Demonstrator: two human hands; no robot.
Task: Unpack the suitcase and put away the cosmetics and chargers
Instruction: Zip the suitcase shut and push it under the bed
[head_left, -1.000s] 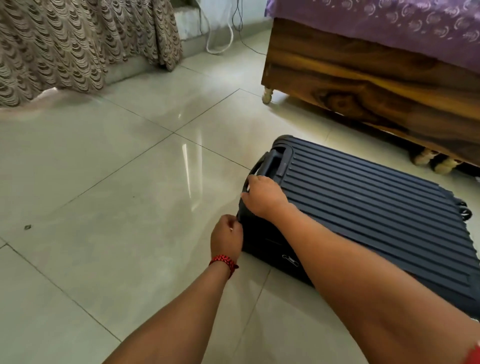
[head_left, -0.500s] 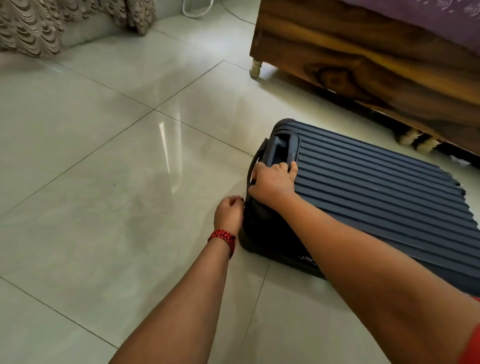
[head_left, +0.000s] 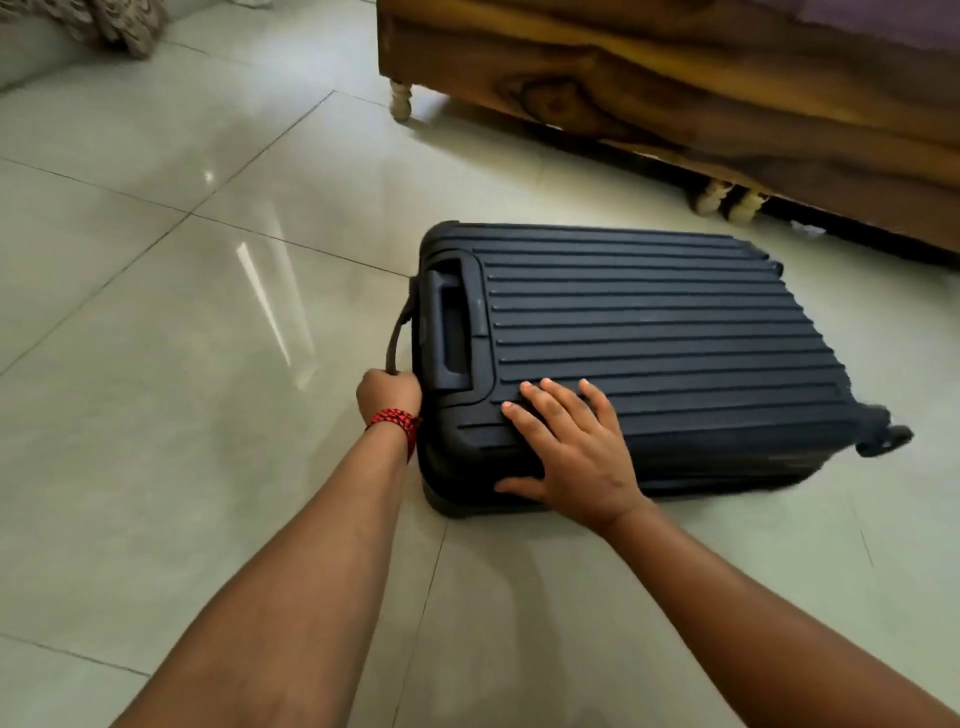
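Note:
A dark blue ribbed hard-shell suitcase (head_left: 649, 332) lies flat and closed on the tiled floor. Its telescopic handle recess faces left and its wheels (head_left: 883, 439) stick out at the right. My left hand (head_left: 388, 396), with a red thread band on the wrist, is curled at the suitcase's left end, at the lower end of the soft carry handle (head_left: 397, 332). My right hand (head_left: 571, 447) lies flat with fingers spread on the near left corner of the lid. No cosmetics or chargers are visible.
A wooden bed frame (head_left: 675, 88) on small turned legs (head_left: 401, 101) runs along the back right, close behind the suitcase. A patterned curtain (head_left: 119, 26) hangs at the top left. Glossy tiled floor (head_left: 182, 312) stretches to the left and front.
The suitcase has swung so its long side faces me. My right hand left the top handle end and now presses flat on the lid. My left hand stays at the left end.

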